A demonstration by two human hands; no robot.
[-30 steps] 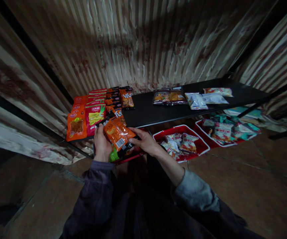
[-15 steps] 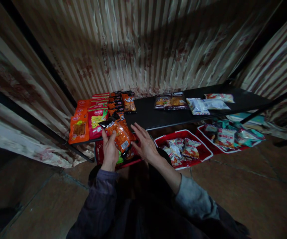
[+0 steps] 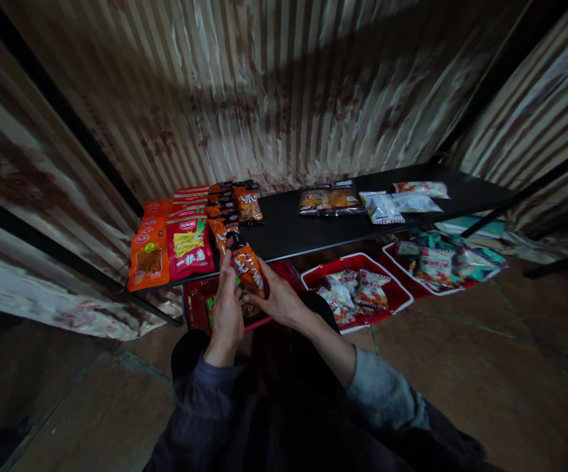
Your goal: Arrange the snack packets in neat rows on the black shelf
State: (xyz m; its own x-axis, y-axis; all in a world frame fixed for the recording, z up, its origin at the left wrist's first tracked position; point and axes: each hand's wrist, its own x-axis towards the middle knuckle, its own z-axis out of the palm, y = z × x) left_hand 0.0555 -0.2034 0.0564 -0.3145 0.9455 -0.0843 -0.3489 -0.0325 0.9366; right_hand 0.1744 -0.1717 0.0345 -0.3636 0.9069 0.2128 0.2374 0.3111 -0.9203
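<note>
An orange and black snack bag [image 3: 248, 267] is held upright between my two hands, in front of the shelf's front edge. My left hand [image 3: 227, 311] lies along the bag's left side, fingers pointing up and thumb towards the bag. From the right, my right hand [image 3: 280, 296] grips the bag with fingers behind its edge and thumb low on its front. Just behind is a row of matching orange and black bags [image 3: 222, 228] on the black shelf [image 3: 284, 231]. Red and pink snack packets [image 3: 188, 246] stand left of that row, with orange packets [image 3: 149, 255] at the far left.
Below the shelf, a red basket [image 3: 198, 295] is partly hidden by my hands. Another red basket [image 3: 406, 303] holds white and red bags; a third [image 3: 387, 249] holds teal ones. Dark bags [image 3: 332, 199] and pale bags [image 3: 385, 206] lie farther right. Black metal posts [image 3: 75, 111] frame the shelf.
The snack bag has turned from slanted with its back label showing to upright with its front showing. My right hand has closed in on its edge; my left has shifted to its side.
</note>
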